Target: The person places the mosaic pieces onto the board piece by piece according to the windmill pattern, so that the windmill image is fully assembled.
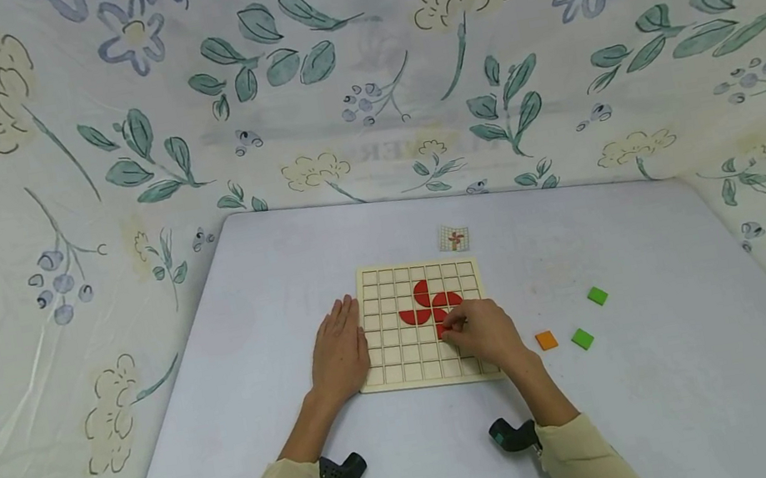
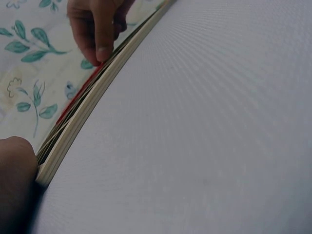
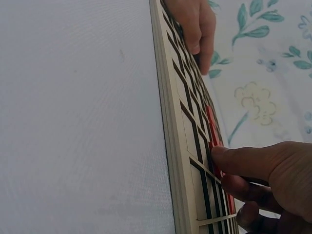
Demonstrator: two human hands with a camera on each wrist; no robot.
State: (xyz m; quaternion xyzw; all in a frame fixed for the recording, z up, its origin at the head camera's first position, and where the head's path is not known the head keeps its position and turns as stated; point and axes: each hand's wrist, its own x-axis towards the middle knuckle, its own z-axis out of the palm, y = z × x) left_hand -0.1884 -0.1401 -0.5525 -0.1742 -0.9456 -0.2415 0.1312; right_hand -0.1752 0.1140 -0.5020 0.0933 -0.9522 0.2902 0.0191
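A square wooden grid board (image 1: 387, 357) lies on the table, with several red curved pieces (image 1: 415, 317) set in its middle cells in a pinwheel shape. My left hand (image 1: 340, 347) rests along the board's left edge, fingers stretched forward. Over the lower part of the pinwheel, my right hand (image 1: 486, 332) pinches a red piece (image 1: 442, 331) between thumb and fingers. The right wrist view shows the thumb of the right hand (image 3: 273, 175) against red at the grid; fingers partly hide the piece. The left wrist view sees the board's edge (image 2: 80, 109) from the side.
Behind the board lies a small card (image 1: 454, 238) printed with a red pinwheel on a grid. To the right are an orange square tile (image 1: 546, 340) and two green tiles, one nearer (image 1: 582, 339) and one farther (image 1: 597, 296). Flowered cloth (image 1: 376, 105) hangs around the white table (image 1: 677, 359).
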